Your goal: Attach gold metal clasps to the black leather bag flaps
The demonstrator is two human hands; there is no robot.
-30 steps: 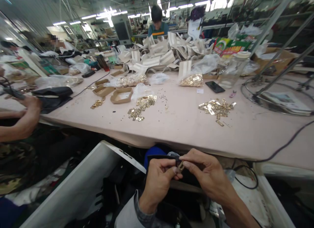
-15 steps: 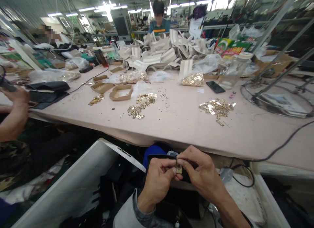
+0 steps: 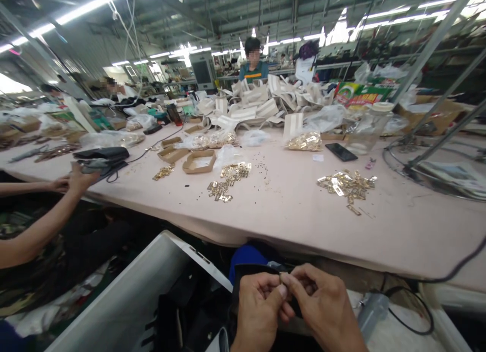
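My left hand [image 3: 260, 306] and my right hand [image 3: 322, 304] meet below the table's near edge, fingertips pinched together on a small gold metal clasp [image 3: 283, 281] that is mostly hidden by the fingers. A black piece of material [image 3: 246, 276] lies just behind the hands. On the table above lie heaps of the same gold clasps: one pile [image 3: 228, 177] at the centre and another pile [image 3: 347, 184] to the right.
A pink table [image 3: 288, 210] spans the view. On it are cardboard trays [image 3: 199, 161], a black phone [image 3: 340, 151], bagged clasps [image 3: 305, 141], and white striped straps [image 3: 254, 101]. A co-worker's hand [image 3: 78, 180] at left touches black material. A white bin [image 3: 125, 301] stands below left. A person sits beyond the table.
The view tilted up, so my hands now sit lower in frame. The clasp, visible half a second ago, is now mostly covered by my fingers. The co-worker's arm reached toward the black material.
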